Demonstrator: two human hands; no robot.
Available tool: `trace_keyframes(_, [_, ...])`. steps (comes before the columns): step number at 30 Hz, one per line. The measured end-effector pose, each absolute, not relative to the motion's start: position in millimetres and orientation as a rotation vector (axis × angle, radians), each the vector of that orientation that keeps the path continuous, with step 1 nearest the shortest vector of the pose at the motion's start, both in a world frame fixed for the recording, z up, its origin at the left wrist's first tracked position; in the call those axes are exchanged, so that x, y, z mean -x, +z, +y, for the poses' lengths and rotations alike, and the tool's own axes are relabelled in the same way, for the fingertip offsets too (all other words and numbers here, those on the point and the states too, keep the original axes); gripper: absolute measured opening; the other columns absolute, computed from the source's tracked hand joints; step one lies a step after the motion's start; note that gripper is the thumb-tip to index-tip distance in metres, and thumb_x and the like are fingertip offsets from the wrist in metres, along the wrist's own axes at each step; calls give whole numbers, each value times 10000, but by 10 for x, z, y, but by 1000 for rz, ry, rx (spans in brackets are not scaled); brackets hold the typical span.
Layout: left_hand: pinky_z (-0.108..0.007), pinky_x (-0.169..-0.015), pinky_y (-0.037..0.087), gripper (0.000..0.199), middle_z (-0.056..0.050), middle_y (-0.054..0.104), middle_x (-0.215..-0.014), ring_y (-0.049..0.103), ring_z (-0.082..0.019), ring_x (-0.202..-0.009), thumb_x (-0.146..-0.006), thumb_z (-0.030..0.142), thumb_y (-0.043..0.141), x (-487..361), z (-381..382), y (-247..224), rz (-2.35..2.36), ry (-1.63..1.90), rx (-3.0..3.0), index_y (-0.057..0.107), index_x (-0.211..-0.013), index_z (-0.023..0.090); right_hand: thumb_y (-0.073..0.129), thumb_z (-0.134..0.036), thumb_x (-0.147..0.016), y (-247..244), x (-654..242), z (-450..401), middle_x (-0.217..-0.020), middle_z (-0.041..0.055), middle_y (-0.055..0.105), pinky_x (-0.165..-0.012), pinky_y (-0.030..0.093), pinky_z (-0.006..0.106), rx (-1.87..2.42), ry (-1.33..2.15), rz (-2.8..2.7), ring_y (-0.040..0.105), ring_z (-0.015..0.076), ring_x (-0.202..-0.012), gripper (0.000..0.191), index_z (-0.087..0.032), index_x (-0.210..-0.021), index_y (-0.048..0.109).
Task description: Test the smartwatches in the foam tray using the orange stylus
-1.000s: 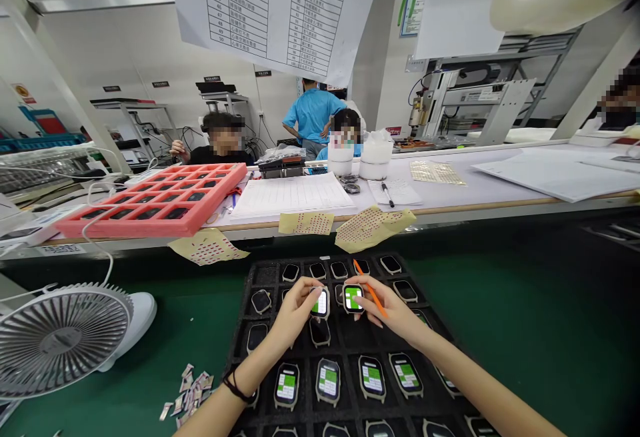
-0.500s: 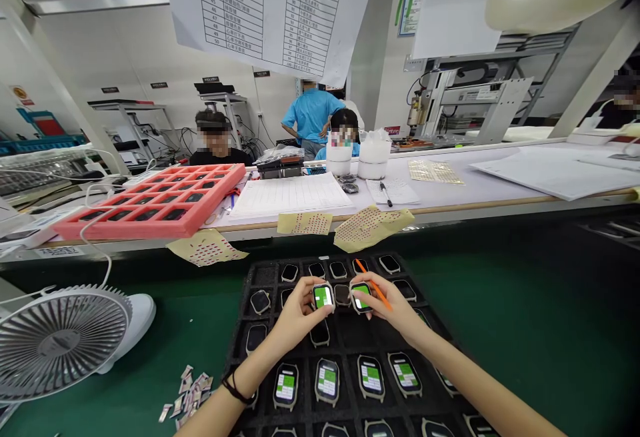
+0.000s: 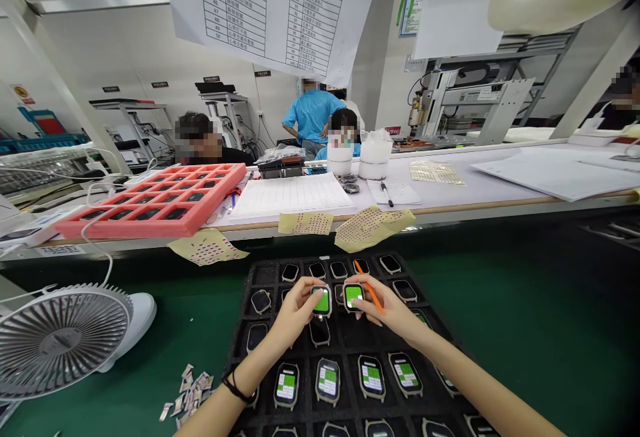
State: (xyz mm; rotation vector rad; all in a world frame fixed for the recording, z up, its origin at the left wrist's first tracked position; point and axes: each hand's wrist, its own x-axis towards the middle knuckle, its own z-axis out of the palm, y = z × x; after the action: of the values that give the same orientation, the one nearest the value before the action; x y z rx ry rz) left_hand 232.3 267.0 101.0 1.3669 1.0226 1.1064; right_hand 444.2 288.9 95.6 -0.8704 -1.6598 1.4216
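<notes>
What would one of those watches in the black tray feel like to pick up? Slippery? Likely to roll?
Probably stiff: the watch shows a rigid frame and no strap. The glossy screen may be slick, though the left hand holds it at its edges. Being flat, it likely won't roll.

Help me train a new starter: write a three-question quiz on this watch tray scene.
1. Which hand holds the orange stick, left or right?
2. True or false: the left hand grips a smartwatch showing a green screen.
3. Fill in the gap: loose paper scraps lie on the ____ mat beside the black tray.

Key: 1. right; 2. true; 3. green.
</notes>
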Motion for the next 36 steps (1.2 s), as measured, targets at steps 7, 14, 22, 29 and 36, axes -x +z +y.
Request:
trace_keyframes(7, [-217,-522,379,450,-78,577,-1034,456,-89,-610,-823,517,577,-2324,2681,960,930,1124,-1393,512,-1126,190,622,-518,-808,899,-4421,2916,-813,-6,477,-363,345,190,810,1496,-1594,572,131,-593,426,-245,-1117,513])
trace_keyframes(14, [-221,-523,375,448,-82,570,-1046,507,-124,-698,-812,488,607,-2323,2685,963,936,1138,-1368,497,-1137,200,695,-311,-801,836,-4467,2924,-1107,66,550,-523,484,211,739,1422,-1731,600,201,-932,455,-269,-1205,491])
trace_keyframes(22, [-228,-638,426,557,-80,568,-1094,564,-160,-874,-742,261,713,-2332,2662,921,924,1092,-1491,416,-1210,209,657,-399,-825,887,-4428,2879,-901,38,563,-409,384,187,736,1547,-1630,614,175,-766,443,-246,-1198,474])
trace_keyframes(29, [-254,-640,438,428,-87,591,-1089,570,-184,-859,-778,207,651,-2337,2615,994,1082,1100,-1752,471,-1166,200,594,-511,-834,1007,-4397,2850,-902,34,552,-427,399,220,785,1535,-1601,583,141,-636,435,-234,-1161,519])
trace_keyframes(36, [-430,-957,406,512,-94,564,-1236,486,-269,-1163,-739,58,623,-2379,2577,1025,1135,986,-2402,507,-1207,232,507,-518,-889,1007,-4324,2717,-888,27,607,-582,479,280,931,1335,-1750,519,132,-584,444,-237,-1231,545])
